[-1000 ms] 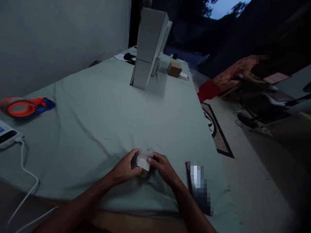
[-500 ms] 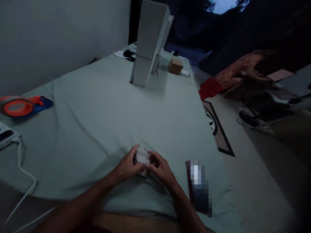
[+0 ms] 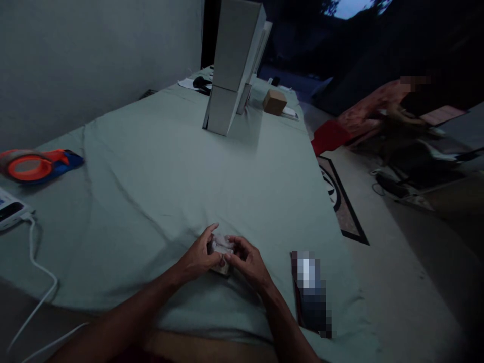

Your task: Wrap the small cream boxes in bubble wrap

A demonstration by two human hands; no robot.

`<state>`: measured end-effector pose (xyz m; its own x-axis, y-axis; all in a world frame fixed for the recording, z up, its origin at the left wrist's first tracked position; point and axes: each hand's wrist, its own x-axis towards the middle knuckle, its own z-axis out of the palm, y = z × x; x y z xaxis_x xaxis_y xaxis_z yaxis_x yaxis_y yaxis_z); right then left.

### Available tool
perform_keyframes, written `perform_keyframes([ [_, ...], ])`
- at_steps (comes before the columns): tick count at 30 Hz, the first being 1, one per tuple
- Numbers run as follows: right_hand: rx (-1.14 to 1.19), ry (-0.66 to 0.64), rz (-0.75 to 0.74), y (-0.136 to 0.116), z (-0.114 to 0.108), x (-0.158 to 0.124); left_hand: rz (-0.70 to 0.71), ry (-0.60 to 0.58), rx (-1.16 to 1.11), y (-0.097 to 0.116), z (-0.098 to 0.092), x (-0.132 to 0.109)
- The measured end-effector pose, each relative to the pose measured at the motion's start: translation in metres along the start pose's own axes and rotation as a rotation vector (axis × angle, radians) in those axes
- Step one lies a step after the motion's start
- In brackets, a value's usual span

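Note:
Near the front edge of the table, both hands are closed around a small open box (image 3: 220, 269) with whitish, crumpled-looking material (image 3: 222, 244) at its top. My left hand (image 3: 198, 258) grips the left side, thumb in front and forefinger at the far edge. On the right side, my right hand (image 3: 251, 263) has its fingers curled over the edge and its thumb at the front. The fingers and dim light hide much of the box, and I cannot make out its contents. A phone-like dark slab (image 3: 312, 297), its face blurred out, lies right of my right hand.
An orange and blue tape dispenser (image 3: 41, 164) and a white device with a cable (image 3: 13, 209) lie at the left. Tall white boxes (image 3: 230, 65) stand farther back, near a small brown carton (image 3: 275, 102). A person (image 3: 372, 108) sits beyond the table's right edge.
The whitish material at the top of the box has shifted slightly, and the right fingers have moved a little at its far edge. Both hands stay in nearly the same place.

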<state>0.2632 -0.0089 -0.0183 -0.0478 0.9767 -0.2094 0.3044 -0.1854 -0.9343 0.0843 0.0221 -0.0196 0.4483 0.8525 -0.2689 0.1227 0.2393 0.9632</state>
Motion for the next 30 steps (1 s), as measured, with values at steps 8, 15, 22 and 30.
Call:
perform_keyframes([
  [8, -0.079, -0.012, -0.057, -0.011, -0.007, 0.004, 0.021, 0.005, -0.036, -0.007, 0.0, 0.001],
  [15, -0.165, 0.017, -0.125, -0.018, -0.008, 0.015, -0.003, -0.002, -0.051, -0.001, 0.001, -0.001],
  [22, -0.163, 0.043, -0.215, -0.017, -0.001, 0.024, 0.009, -0.017, 0.019, 0.003, 0.0, 0.0],
  [30, -0.3, 0.047, -0.388, -0.025, 0.005, 0.008, 0.072, 0.039, 0.131, 0.0, 0.0, 0.004],
])
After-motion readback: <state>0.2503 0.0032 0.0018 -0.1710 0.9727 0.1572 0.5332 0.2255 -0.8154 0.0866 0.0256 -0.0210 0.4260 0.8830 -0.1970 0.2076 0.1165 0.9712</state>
